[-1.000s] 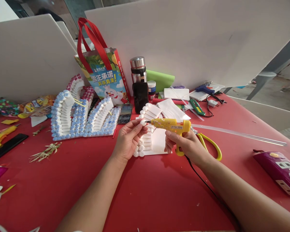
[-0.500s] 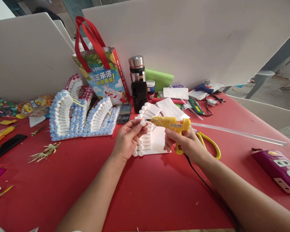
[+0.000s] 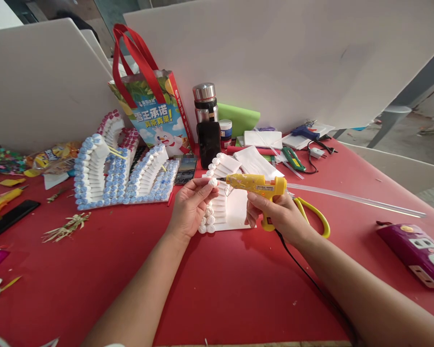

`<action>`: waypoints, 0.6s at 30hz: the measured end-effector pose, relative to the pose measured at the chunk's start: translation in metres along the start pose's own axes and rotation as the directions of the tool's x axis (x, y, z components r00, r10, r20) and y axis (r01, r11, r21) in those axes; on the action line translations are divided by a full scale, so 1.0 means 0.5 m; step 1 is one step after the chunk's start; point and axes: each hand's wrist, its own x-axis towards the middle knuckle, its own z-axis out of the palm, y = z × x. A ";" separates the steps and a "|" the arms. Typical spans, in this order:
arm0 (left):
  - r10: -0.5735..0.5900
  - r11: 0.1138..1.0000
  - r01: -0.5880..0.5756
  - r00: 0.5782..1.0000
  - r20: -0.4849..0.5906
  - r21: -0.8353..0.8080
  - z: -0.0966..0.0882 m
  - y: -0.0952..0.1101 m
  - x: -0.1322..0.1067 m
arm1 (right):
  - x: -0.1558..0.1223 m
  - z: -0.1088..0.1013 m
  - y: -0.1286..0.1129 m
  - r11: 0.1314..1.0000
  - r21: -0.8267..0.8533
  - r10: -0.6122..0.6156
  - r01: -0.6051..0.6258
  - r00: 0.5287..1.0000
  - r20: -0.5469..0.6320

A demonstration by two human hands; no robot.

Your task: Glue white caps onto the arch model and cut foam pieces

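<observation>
My left hand (image 3: 191, 206) pinches a small white round cap (image 3: 213, 182) between thumb and fingertips, held up over the red table (image 3: 217, 289). My right hand (image 3: 280, 212) grips a yellow glue gun (image 3: 256, 185) by its handle, with the nozzle touching the cap. A long clear glue stick (image 3: 354, 198) juts out of the gun's back to the right. Just behind both hands stands a white stepped foam model (image 3: 226, 197) edged with white caps.
A larger foam model with blue caps (image 3: 119, 176) sits to the left, a red-handled gift bag (image 3: 152, 106) behind it. A steel flask (image 3: 205, 101), phone (image 3: 186, 169), yellow scissors (image 3: 316, 214), blue glue gun (image 3: 305, 131) and purple power strip (image 3: 415, 250) lie around. White boards wall the back.
Hardly anything moved. The cap and glue gun nozzle stay together, shifting a few pixels left and up; the view dipped slightly.
</observation>
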 end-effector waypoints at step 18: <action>0.003 1.000 -0.003 0.999 -0.036 -0.012 0.005 0.002 0.000 | 0.004 0.000 0.007 1.000 0.007 0.002 -0.002 1.000 0.020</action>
